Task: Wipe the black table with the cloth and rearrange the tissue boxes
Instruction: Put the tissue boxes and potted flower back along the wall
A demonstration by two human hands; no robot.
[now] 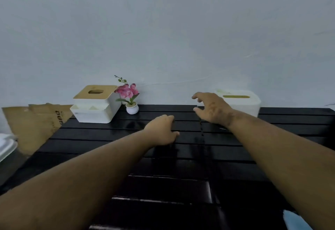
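A black slatted table (108, 135) stands against the wall. A white tissue box with a wooden lid (96, 106) sits at its back left. A second white tissue box (243, 103) sits at the back right. My right hand (212, 108) hovers just in front of that right box with fingers spread, holding nothing. My left hand (163, 130) rests on the middle of the table, fingers loosely bent down onto the slats, and I see nothing in it. A light blue piece, perhaps the cloth (293, 220), shows at the bottom right edge.
A small white pot with pink flowers (131, 103) stands beside the left box at the wall. Flattened cardboard (36, 121) leans left of the table. A white object (7, 146) shows at the far left edge. A seam (201, 130) splits the tabletop.
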